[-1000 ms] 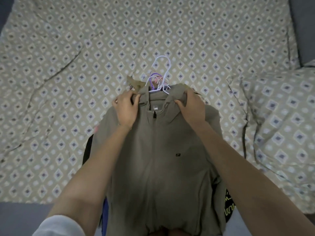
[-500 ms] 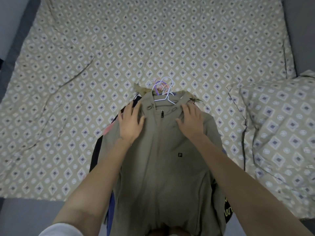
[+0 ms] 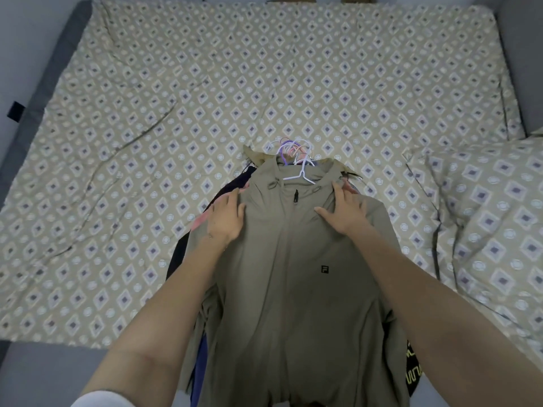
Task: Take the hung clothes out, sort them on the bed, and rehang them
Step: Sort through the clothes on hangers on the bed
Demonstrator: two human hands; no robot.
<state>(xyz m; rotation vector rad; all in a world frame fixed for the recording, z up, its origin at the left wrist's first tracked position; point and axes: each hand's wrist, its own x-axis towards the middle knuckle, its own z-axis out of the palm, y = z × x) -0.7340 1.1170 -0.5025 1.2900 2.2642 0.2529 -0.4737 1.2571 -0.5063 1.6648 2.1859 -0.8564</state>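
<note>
At the nine o'clock edge of the view a black tab (image 3: 17, 111) was noted on the grey bed frame (image 3: 44, 83). The bed sheet (image 3: 147, 142), beige with a diamond print, was creased toward eight o'clock. A white sleeve (image 3: 100, 399) showed at seven o'clock. The pile of hung clothes lay on the bed at the centre and ran toward six o'clock, with a khaki zip jacket (image 3: 293, 304) uppermost. A black garment (image 3: 176, 259), a pink garment (image 3: 202, 221) and a blue garment (image 3: 201, 368) showed from under the jacket's nine o'clock side. The left hand (image 3: 226, 221) lay flat on the jacket's shoulder at that side, fingers straight and together, gripping nothing. At twelve o'clock of the pile the hangers (image 3: 295, 155), white, purple and pink, were bunched together, their hooks lying on the sheet just beyond the collar. A dark zip pull (image 3: 296, 196) sat below the collar, and a small black logo (image 3: 324, 269) lay on the chest toward four o'clock of it. The right hand (image 3: 343, 212) pressed flat on the opposite shoulder, fingers extended and thumb spread, holding nothing. At five o'clock a black garment with yellow print (image 3: 412, 371) showed beneath the jacket. A pillow (image 3: 484, 215) in the same print lay at three o'clock, just beside the pile.
</note>
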